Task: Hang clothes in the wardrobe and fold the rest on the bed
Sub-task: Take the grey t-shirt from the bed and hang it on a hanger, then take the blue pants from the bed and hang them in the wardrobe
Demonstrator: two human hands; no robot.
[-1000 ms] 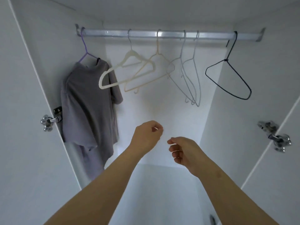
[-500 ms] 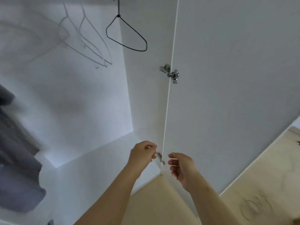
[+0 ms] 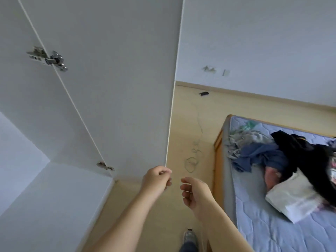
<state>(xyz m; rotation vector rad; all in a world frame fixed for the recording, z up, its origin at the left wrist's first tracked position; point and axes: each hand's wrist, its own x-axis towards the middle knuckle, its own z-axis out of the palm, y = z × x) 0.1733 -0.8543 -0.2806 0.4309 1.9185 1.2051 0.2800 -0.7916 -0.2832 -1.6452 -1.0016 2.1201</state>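
Turning right off the wardrobe, head view. A second ago I faced the rail with its hangers and one grey shirt hung. All that is out of frame now. The open wardrobe door [image 3: 118,88] fills the left half, with a hinge [image 3: 49,58] at upper left. The bed [image 3: 263,224] has come into sight at right.

Left hand [image 3: 157,180] and right hand [image 3: 195,194] are out in front over the floor [image 3: 190,115], near each other but apart. Both are released: fingers loosely curled, nothing in either, the same posture as before the turn.

The clothes to sort are heaped on the mattress, well apart from my hands. A black garment [image 3: 300,151] lies on top, a blue garment [image 3: 261,157] is bunched beside it, and a white bundle [image 3: 294,199] sits at the near side. I can't make out what the bundle is. Nothing there looks folded yet.

My read: one piece hung, and empty hands mean I'm going back for the next. Most of the job remains.

Watch: a thin cable [image 3: 194,157] loops on the floor between me and the bed. Step around it.
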